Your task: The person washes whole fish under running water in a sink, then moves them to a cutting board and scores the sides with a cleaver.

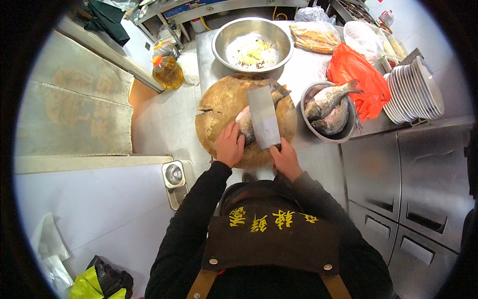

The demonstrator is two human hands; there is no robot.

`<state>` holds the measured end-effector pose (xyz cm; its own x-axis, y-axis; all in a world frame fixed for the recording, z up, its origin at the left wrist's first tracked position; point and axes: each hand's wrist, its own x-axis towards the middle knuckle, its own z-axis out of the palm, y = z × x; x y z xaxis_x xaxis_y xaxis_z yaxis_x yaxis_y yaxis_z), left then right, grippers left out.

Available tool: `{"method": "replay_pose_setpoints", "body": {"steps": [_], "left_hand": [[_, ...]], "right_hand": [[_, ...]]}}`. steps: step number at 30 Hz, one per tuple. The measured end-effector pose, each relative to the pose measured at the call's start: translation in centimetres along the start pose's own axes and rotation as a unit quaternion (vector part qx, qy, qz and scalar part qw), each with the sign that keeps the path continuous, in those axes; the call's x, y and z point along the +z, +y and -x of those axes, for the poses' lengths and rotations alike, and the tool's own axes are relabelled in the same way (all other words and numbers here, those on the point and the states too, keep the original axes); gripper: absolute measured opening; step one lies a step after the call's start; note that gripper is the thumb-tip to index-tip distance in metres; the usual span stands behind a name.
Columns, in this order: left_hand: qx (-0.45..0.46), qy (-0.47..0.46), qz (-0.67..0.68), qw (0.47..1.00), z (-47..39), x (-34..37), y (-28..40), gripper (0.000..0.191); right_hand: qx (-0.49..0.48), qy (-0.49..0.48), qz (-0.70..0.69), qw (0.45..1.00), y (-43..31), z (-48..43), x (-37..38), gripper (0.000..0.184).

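A whole fish [245, 126] lies on a round wooden chopping block [213, 93] before me. My left hand [230, 145] holds the fish at its near end, fingers along its left side. In my right hand [286, 158] is the handle of a cleaver [263, 117], whose broad steel blade lies over the fish and hides its middle. The tail [281, 93] shows beyond the blade's upper right. Whether the edge touches the fish cannot be told. Right of the block, a steel bowl [328, 138] holds more whole fish [332, 99].
Behind the block stands a large steel basin [216, 46] with chopped yellow and dark bits inside. A red plastic bag [358, 74], stacked white plates [414, 91] and a bagged brown food [315, 37] crowd the right. An oil jug [168, 73] stands at left. The block has a crack.
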<state>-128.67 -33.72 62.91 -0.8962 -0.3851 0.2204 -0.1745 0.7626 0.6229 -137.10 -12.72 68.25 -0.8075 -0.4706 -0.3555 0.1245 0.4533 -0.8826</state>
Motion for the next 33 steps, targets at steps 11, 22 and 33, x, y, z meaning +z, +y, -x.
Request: {"method": "replay_pose_setpoints", "body": {"steps": [11,22,33], "left_hand": [[0.138,-0.009,-0.105,0.985,-0.1,-0.7,-0.1,0.068],[0.054,-0.117,-0.013,0.992,-1.9,-1.0,-1.7,0.081],[0.063,-0.103,-0.047,0.992,-1.6,-0.9,-1.2,0.082]], "right_hand": [[-0.081,0.168,0.085,0.979,1.0,-1.7,-2.2,0.024],[-0.111,0.116,0.36,0.919,1.3,2.0,-8.4,0.02],[-0.148,0.026,0.471,0.869,-0.9,0.3,-11.9,0.016]]}}
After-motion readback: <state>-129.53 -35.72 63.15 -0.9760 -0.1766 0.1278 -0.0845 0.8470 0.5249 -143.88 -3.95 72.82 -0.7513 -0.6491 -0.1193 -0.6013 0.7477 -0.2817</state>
